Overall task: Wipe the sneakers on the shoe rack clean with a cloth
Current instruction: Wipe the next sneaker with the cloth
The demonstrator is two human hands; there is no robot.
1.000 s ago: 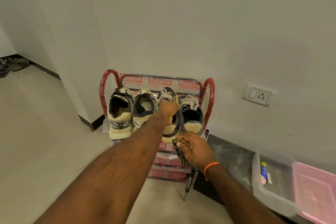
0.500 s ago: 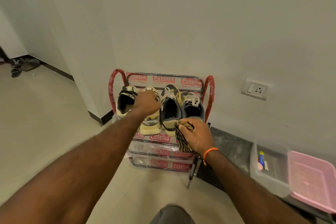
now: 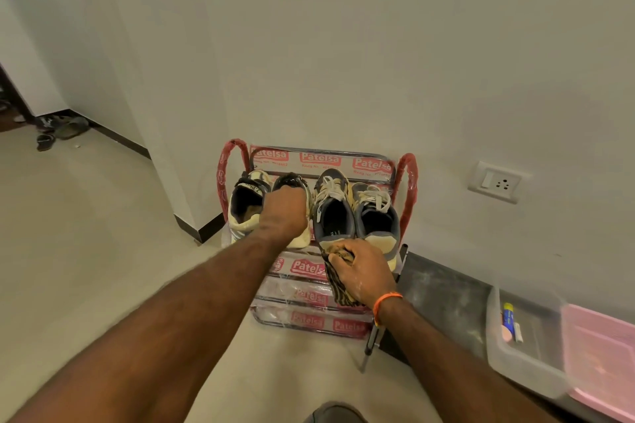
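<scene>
Lying nearest at right, a clear bin (image 3: 525, 354) sits by the rack (image 3: 319, 160). Right hand (image 3: 364, 269) grips the cloth (image 3: 338, 280) against a grey sneaker (image 3: 335, 216); left hand (image 3: 285, 209) clasps a cream sneaker (image 3: 302, 240). Socket (image 3: 496, 182) beyond.

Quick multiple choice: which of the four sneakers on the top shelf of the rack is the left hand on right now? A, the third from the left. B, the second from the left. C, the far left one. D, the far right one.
B: the left hand covers the cream, dark-collared second sneaker on the plastic-wrapped metal shoe rack, while the right hand grips the striped brown cloth.
</scene>
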